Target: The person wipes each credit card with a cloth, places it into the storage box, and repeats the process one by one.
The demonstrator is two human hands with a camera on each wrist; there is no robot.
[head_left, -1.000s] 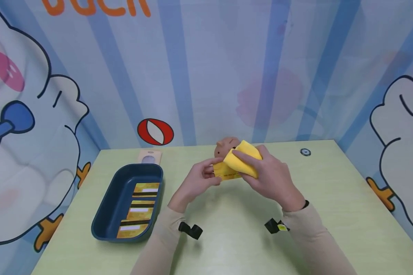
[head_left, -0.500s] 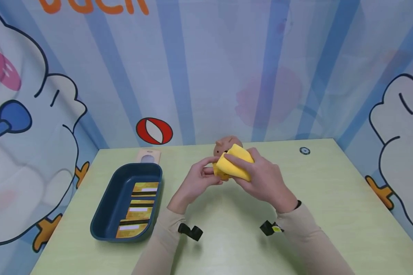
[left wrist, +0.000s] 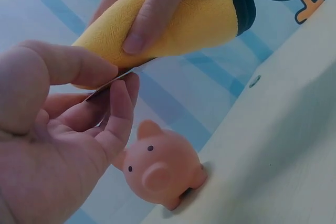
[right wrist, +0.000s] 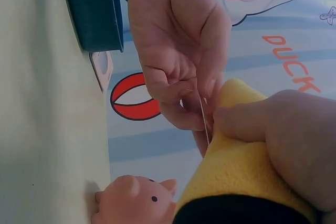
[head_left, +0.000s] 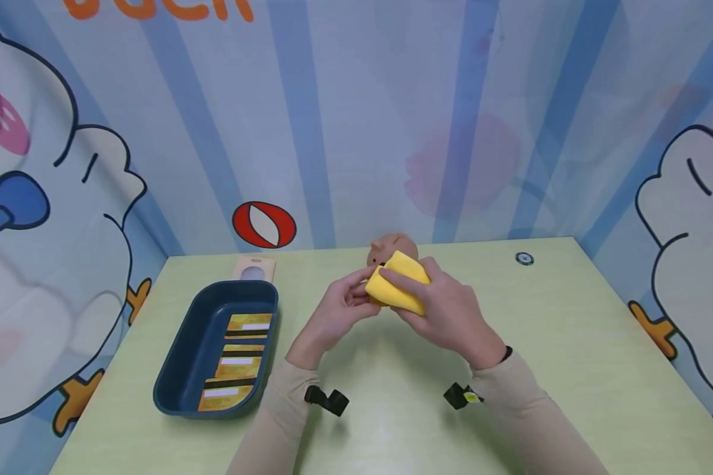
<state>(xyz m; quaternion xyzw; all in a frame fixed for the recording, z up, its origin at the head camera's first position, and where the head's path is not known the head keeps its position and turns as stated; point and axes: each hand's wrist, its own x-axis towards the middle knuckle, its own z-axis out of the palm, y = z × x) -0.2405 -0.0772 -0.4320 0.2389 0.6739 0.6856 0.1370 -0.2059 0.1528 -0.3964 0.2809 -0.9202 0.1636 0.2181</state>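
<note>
Between thumb and fingers my left hand [head_left: 340, 310] pinches a thin gold card [right wrist: 205, 121], seen edge-on in the right wrist view. My right hand [head_left: 448, 307] grips a folded yellow cloth [head_left: 399, 284], fuzzy with a dark edge, and presses it over the card's face. In the head view the cloth hides nearly all of the card. The cloth's folded end reaches right to my left thumb in the left wrist view. Behind both hands a pink piggy bank [left wrist: 163, 166] stands on the table, partly covered by the cloth in the head view.
A dark blue tray [head_left: 175, 359] stands at the left, with several gold cards [head_left: 240, 361] along its right side. Behind it lies a flat beige piece with a round window [head_left: 254, 269]. A small dark disc [head_left: 524, 258] lies at the back right. A printed curtain [head_left: 356, 132] closes off the back.
My right hand has moved the cloth leftward across the card toward my left fingers, covering the part of the card that showed earlier. My left hand keeps its pinch nearly in place.
</note>
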